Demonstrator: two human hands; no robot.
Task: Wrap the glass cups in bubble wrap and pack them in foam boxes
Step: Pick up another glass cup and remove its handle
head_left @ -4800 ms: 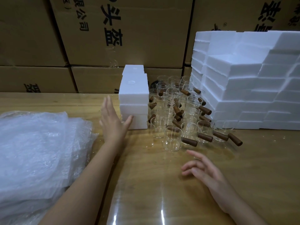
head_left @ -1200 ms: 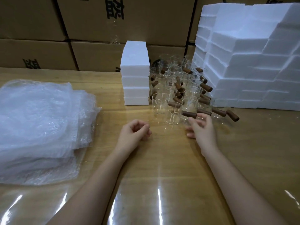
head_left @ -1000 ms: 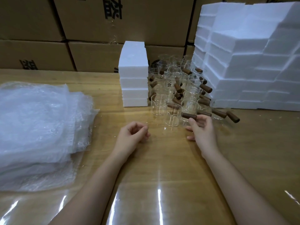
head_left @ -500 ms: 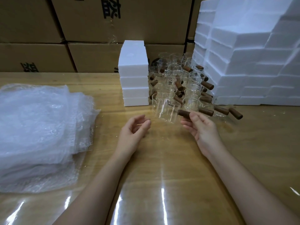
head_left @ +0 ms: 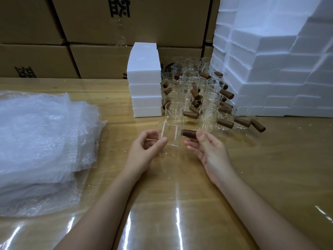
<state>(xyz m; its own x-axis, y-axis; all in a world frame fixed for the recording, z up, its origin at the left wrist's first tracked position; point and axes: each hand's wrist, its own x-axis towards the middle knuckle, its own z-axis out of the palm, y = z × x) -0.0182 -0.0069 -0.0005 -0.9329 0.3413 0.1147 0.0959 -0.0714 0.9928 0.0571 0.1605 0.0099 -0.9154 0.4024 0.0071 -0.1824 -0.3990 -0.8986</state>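
R hand [head_left: 207,149] pinches glass cup [head_left: 171,135] by wooden handle [head_left: 189,132], L hand [head_left: 145,151] curls round body to steady it; bubble wrap [head_left: 36,141] ready at left.

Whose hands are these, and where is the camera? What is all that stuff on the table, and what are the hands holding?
These are a person's two bare hands; there is no machine. The camera sits on the person's head and looks down, so you see what they see. The right hand pinches the brown handle of a glass cup, and the left hand curls round its clear side. On the left of the wooden table lies a pile of bubble wrap. Further back stand many more cups, between a small stack of foam boxes and a big stack. Cardboard boxes stand behind the table.
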